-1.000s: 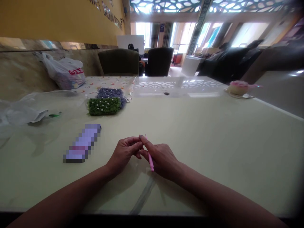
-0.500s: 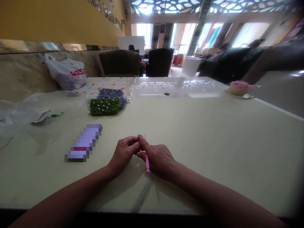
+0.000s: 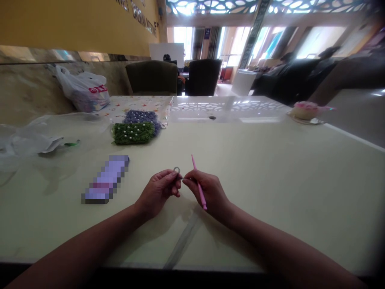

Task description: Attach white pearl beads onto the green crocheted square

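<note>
My left hand (image 3: 161,188) is closed, with a small grey ring (image 3: 177,170) pinched between thumb and forefinger so that it stands up above the fingertips. Close beside it on the right, my right hand (image 3: 212,190) holds a slim pink crochet hook (image 3: 202,196), which slants across the hand with its thin end pointing up and away. The right thumb and forefinger are also pinched together at the left fingertips; something small and grey shows there, too tiny to make out. Both hands are just above the pale tabletop (image 3: 270,192).
To the left lies a blurred-out phone (image 3: 106,178). Behind it are a green knitted piece with white beads (image 3: 134,133) and a purple-grey one (image 3: 140,116). Clear plastic (image 3: 27,140) and a full white bag (image 3: 86,90) are farther left. A pink-topped round object (image 3: 305,109) stands far right.
My hands have moved slightly apart, the right one going right with the crochet hook. The grey ring has come into view above my left fingertips. The hook now leans more.
</note>
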The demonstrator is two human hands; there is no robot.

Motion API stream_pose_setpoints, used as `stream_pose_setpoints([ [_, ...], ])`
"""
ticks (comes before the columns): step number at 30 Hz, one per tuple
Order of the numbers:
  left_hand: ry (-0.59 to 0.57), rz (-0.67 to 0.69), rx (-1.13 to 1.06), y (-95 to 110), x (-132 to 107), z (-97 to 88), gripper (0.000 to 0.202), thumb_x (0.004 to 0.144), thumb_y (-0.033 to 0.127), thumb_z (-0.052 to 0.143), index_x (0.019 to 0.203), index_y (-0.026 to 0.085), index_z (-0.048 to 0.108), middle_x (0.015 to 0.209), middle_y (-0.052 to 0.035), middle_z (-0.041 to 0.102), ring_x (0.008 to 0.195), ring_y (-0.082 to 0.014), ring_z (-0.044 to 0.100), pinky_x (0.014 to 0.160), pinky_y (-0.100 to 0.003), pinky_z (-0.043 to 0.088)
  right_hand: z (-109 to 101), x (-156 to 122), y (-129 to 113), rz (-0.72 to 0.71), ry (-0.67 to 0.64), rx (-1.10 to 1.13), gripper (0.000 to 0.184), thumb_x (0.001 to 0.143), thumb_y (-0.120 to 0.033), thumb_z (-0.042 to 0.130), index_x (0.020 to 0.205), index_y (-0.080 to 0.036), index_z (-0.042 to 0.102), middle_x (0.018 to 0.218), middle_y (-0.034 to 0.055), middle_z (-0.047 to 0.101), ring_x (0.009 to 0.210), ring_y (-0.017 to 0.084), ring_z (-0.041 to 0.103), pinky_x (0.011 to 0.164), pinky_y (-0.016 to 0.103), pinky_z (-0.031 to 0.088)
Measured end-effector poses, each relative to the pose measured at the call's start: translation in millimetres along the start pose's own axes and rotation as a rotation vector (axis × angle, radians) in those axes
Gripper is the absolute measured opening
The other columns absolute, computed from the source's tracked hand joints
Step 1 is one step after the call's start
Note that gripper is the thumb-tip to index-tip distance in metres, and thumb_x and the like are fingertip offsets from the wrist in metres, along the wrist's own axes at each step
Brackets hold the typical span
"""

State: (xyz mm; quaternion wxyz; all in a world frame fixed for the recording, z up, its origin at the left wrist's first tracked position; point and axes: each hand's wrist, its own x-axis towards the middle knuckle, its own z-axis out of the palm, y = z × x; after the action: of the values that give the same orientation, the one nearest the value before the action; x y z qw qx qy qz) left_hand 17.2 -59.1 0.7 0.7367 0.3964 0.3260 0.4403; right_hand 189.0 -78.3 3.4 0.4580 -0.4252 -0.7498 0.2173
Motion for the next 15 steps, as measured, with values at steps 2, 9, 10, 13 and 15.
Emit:
stream_pose_setpoints([
  [2,-0.013,-0.005,0.023,-0.4,0.4,-0.6,0.020,0.084,0.032,0.067,0.080,0.012,0.068,0.066,0.0005,0.059,0.050,-0.0045,0.049,0.054,-0.019,0.050,-2.3,1.7,0.2,0.029,-0.019,0.059,0.017,0.091,-0.024,0.058,0.077,-0.016,0.061,0.062,-0.0021,0.057,0.055,0.008,0.047,0.056,0.019,0.038],
  [9,-0.090,0.027,0.269,1.0,2.3,-6.6,0.020,0.088,0.033,0.063,0.084,0.014,0.065,0.069,0.0019,0.058,0.057,-0.0045,0.051,0.061,-0.018,0.048,-9.0,7.2,7.3,0.179,-0.117,0.197,0.015,0.089,-0.026,0.058,0.078,-0.016,0.059,0.065,-0.0019,0.055,0.061,0.010,0.047,0.058,0.021,0.038],
  [10,-0.115,0.028,0.300,1.6,2.1,-7.2,0.021,0.089,0.034,0.063,0.083,0.014,0.065,0.069,0.0021,0.058,0.058,-0.0047,0.051,0.061,-0.018,0.047,-9.2,7.6,8.0,0.186,-0.132,0.207,0.015,0.089,-0.026,0.058,0.078,-0.016,0.059,0.066,-0.0018,0.055,0.061,0.010,0.047,0.058,0.021,0.038],
  [13,-0.175,-0.024,0.371,3.2,1.6,-8.3,0.025,0.088,0.036,0.063,0.078,0.013,0.062,0.066,0.0021,0.056,0.056,-0.0053,0.050,0.059,-0.019,0.045,-9.0,7.8,9.1,0.171,-0.147,0.205,0.017,0.089,-0.026,0.058,0.075,-0.016,0.058,0.067,-0.0011,0.057,0.061,0.010,0.048,0.058,0.022,0.039],
  [15,-0.195,-0.070,0.392,3.8,2.0,-8.5,0.027,0.087,0.037,0.064,0.076,0.013,0.062,0.065,0.0018,0.056,0.055,-0.0055,0.049,0.058,-0.019,0.044,-8.7,7.5,9.4,0.145,-0.152,0.193,0.017,0.089,-0.024,0.058,0.074,-0.016,0.058,0.067,-0.0007,0.058,0.061,0.010,0.049,0.059,0.022,0.039],
])
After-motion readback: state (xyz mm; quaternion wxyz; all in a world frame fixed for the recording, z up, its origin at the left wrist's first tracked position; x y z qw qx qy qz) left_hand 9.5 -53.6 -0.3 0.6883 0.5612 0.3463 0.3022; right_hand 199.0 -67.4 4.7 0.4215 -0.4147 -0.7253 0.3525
